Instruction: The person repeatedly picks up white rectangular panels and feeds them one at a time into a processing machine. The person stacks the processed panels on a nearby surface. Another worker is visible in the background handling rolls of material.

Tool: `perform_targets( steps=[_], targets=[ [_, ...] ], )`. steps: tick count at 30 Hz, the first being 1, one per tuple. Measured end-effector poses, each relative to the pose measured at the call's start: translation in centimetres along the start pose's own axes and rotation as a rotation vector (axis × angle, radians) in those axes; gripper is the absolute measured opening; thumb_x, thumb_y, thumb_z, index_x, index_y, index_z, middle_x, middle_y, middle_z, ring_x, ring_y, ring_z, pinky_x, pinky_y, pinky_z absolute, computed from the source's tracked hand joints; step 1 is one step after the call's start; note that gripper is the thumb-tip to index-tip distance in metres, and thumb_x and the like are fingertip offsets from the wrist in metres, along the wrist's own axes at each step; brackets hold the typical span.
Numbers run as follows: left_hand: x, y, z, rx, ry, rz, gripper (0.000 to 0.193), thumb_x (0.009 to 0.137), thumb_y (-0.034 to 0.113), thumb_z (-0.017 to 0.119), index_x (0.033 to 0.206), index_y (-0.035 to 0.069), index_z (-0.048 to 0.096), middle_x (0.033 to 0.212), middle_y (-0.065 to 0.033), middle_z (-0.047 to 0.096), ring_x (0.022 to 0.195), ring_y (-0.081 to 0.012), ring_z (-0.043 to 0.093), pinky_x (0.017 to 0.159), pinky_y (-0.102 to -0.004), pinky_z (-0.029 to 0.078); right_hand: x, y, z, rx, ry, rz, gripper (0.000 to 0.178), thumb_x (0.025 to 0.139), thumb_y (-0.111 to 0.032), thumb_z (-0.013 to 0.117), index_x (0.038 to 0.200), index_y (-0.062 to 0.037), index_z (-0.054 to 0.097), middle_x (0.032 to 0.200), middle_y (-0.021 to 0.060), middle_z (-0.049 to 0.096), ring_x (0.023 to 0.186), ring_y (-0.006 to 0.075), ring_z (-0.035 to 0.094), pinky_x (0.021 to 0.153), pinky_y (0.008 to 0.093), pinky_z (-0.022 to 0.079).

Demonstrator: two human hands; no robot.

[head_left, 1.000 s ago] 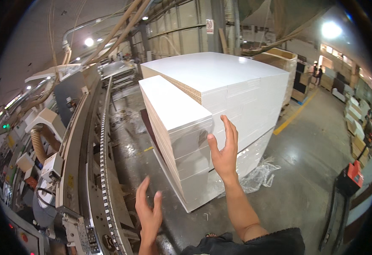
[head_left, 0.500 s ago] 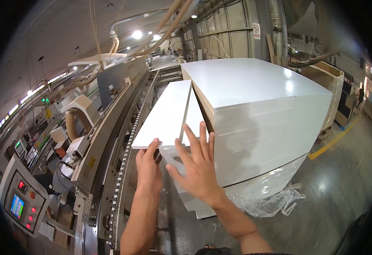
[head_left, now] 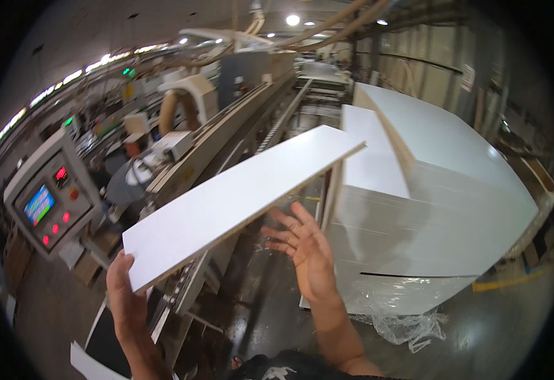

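A long, narrow white board (head_left: 245, 202) is held up at a slant, its brown edge facing me. My left hand (head_left: 127, 291) is closed on its near left end, the thumb on the top face. Beside the board's right long edge is my right hand (head_left: 307, 253), open with its fingers spread and nothing in it. To the right stands a big stack of white boards (head_left: 454, 209). Another white board (head_left: 372, 149) lies on a lower step at the stack's left side. The held board's far end hides part of that step.
A long machine (head_left: 226, 142) with a rail runs away from me on the left. Its control panel (head_left: 52, 190), with a screen and red buttons, stands at the near left. Crumpled clear plastic film (head_left: 410, 328) lies at the stack's foot.
My left hand has lifted the narrow board off the stack and swung it left over the machine's edge. My right hand has turned and stays apart from the board. The view has shifted left.
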State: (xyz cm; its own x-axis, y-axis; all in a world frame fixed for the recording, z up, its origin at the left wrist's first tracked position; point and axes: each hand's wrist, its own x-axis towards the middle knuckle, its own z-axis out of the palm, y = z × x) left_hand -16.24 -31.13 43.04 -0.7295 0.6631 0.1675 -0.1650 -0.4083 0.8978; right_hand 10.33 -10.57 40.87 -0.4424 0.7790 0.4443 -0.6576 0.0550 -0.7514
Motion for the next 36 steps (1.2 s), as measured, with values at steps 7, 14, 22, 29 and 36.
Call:
perform_targets(
  steps=[7, 14, 22, 29, 36],
  targets=[
    [-13.5, -2.4, -19.7, 0.060, 0.369, -0.059, 0.047, 0.095, 0.011, 0.057, 0.137, -0.006, 0.054, 0.120, -0.0158, 0.069, 0.105, -0.0237, 0.069, 0.097, -0.0353, 0.054, -4.9, 11.5, 6.9, 0.055, -0.056, 0.511, 0.038, 0.107, -0.024, 0.059, 0.132, 0.0038, 0.054, 0.117, 0.0171, 0.071, 0.100, 0.0255, 0.073, 0.089, 0.0417, 0.060],
    [-26.7, -11.9, -34.4, -0.006, 0.786, -0.277, 0.050, 0.100, 0.008, 0.061, 0.148, 0.000, 0.049, 0.120, -0.0088, 0.070, 0.097, -0.0136, 0.067, 0.077, -0.0263, 0.051, -11.4, 33.2, 11.9, -0.180, -0.146, 1.129, 0.018, 0.101, -0.017, 0.065, 0.109, -0.0009, 0.064, 0.096, 0.0075, 0.065, 0.087, 0.0231, 0.070, 0.080, 0.0418, 0.063],
    [-26.3, -12.6, -43.0, 0.105, 0.955, -0.399, 0.047, 0.108, 0.017, 0.054, 0.153, 0.003, 0.048, 0.090, 0.0031, 0.065, 0.064, -0.0040, 0.051, 0.050, -0.0224, 0.037, -13.7, 46.2, 18.4, -0.267, -0.197, 1.248, 0.018, 0.096, -0.011, 0.068, 0.106, 0.0014, 0.060, 0.096, 0.0094, 0.062, 0.086, 0.0233, 0.069, 0.075, 0.0402, 0.066],
    [-19.8, -14.2, -47.6, 0.224, 0.945, -0.432, 0.036, 0.113, 0.022, 0.043, 0.141, 0.004, 0.057, 0.077, 0.0032, 0.057, 0.058, -0.0043, 0.048, 0.048, -0.0224, 0.038, -11.4, 48.8, 23.3, -0.320, -0.002, 1.123, 0.071, 0.094, 0.000, 0.068, 0.155, 0.0057, 0.032, 0.109, 0.0137, 0.061, 0.095, 0.0228, 0.066, 0.083, 0.0387, 0.066],
    [-15.0, -17.4, -49.0, 0.450, 1.040, -0.272, 0.047, 0.107, 0.017, 0.056, 0.149, -0.002, 0.046, 0.132, -0.0188, 0.065, 0.103, -0.0188, 0.067, 0.081, -0.0304, 0.055, -8.4, 53.6, 22.1, -0.214, -0.233, 1.075, 0.097, 0.095, -0.004, 0.072, 0.169, -0.0056, 0.009, 0.148, 0.0148, 0.048, 0.123, 0.0254, 0.060, 0.089, 0.0347, 0.062]
  ],
)
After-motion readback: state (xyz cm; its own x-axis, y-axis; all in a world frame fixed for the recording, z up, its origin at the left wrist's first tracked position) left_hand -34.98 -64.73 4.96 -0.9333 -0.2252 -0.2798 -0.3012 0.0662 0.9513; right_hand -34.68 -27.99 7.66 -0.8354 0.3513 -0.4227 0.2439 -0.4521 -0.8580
